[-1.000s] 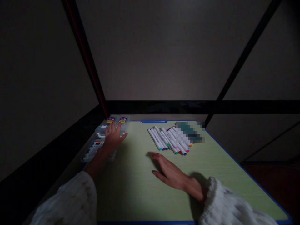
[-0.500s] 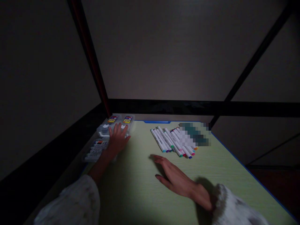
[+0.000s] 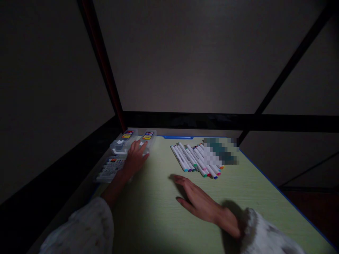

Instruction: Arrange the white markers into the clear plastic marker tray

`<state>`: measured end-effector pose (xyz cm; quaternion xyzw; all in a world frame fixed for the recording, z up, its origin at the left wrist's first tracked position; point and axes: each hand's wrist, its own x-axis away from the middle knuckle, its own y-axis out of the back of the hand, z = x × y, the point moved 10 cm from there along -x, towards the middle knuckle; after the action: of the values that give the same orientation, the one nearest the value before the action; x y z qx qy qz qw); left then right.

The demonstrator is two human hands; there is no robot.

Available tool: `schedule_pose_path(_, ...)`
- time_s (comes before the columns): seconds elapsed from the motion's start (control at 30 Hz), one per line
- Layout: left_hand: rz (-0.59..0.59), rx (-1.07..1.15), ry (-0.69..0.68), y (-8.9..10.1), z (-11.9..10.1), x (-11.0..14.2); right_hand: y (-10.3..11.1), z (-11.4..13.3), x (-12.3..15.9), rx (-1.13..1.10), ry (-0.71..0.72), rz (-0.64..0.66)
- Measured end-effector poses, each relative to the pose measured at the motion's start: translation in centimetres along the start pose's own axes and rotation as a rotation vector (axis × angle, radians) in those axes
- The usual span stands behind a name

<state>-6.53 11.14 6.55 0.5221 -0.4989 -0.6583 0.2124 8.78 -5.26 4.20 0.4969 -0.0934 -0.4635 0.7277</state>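
At the far left of the table, my left hand [image 3: 135, 160] has its fingers over the near end of a clear plastic case [image 3: 149, 137] with a colourful label, the thumb at its right side. A second clear plastic case [image 3: 127, 135] lies just left of it. Below these, partly behind my left wrist, is a clear case of white markers [image 3: 109, 169]. My right hand [image 3: 197, 201] rests on the table with fingers stretched and thumb apart, holding nothing. Beyond it lies a loose pile of white markers [image 3: 196, 157] with coloured ends.
A blurred, pixelated patch [image 3: 221, 151] covers part of the marker pile's right side. The pale green table [image 3: 148, 211] has a blue edge [image 3: 278, 190] and a blue strip [image 3: 178, 137] at the back. Walls stand behind and to the left.
The right-hand one of the two labelled cases has shifted slightly to the right, along with my left hand, whose fingers are closer together. My right hand has stayed put.
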Motion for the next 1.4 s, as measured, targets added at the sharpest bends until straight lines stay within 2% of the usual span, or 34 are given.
schedule_pose_path(0.53, 0.037, 0.093, -0.078, 0.4, -2.6, 0.5, 0.0, 0.2, -0.1, -0.006, 0.003, 0.004)
schedule_pose_path(0.87, 0.054, 0.121, -0.154, 0.9, -5.8, 1.5, 0.1, 0.3, -0.1, 0.002, 0.000, 0.021)
schedule_pose_path(1.2, 0.005, 0.215, -0.217, 1.3, -7.9, 2.6, 0.2, 0.3, -0.1, 0.010, -0.003, 0.006)
schedule_pose_path(1.4, -0.075, 0.428, -0.202, 1.7, -8.6, 3.2, 0.4, 0.3, -0.2, 0.014, -0.002, -0.007)
